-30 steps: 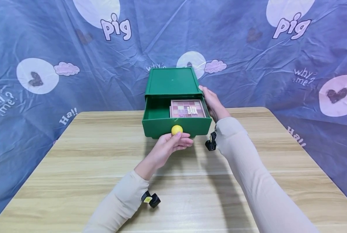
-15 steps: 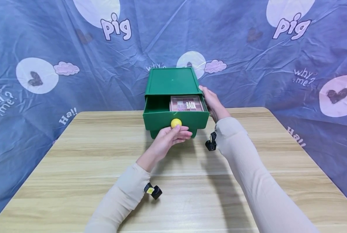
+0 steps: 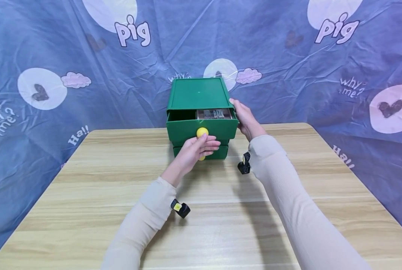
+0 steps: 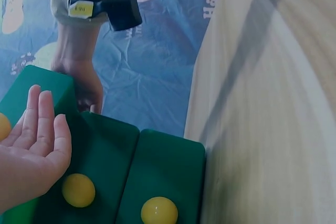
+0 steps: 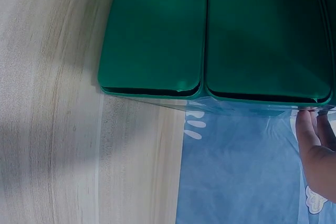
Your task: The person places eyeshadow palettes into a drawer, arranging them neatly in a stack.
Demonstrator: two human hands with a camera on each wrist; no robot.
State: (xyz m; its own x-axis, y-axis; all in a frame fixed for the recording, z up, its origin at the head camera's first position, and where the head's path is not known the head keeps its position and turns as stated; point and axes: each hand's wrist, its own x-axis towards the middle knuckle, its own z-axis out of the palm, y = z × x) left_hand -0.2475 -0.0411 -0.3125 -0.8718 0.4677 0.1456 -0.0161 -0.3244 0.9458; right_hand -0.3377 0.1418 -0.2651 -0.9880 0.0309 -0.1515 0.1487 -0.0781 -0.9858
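Note:
A green drawer cabinet (image 3: pixel 199 92) stands at the back of the table. Its top drawer (image 3: pixel 182 131) sticks partly out, and a pinkish makeup palette (image 3: pixel 215 114) with "BACK" lettering lies in its right side, partly hidden by the drawer front. At that drawer's yellow knob (image 3: pixel 202 131), my left hand (image 3: pixel 190 152) holds on with thumb and index finger; the other fingers stretch out below it. Flat against the cabinet's right side, my right hand (image 3: pixel 248 120) steadies it with fingers extended. Lower drawers show their own yellow knobs (image 4: pixel 79 190) in the left wrist view.
The cabinet rests on a light wooden table (image 3: pixel 120 168) near its far edge. Behind it hangs a blue printed cloth (image 3: pixel 120 82). Each sleeve carries a small black camera, such as the left one (image 3: pixel 180 209).
The top drawer has slid back into the cabinet, with my left hand moving along on its knob. Less of the palette shows, and a lower drawer front has come into view. My right hand stays put.

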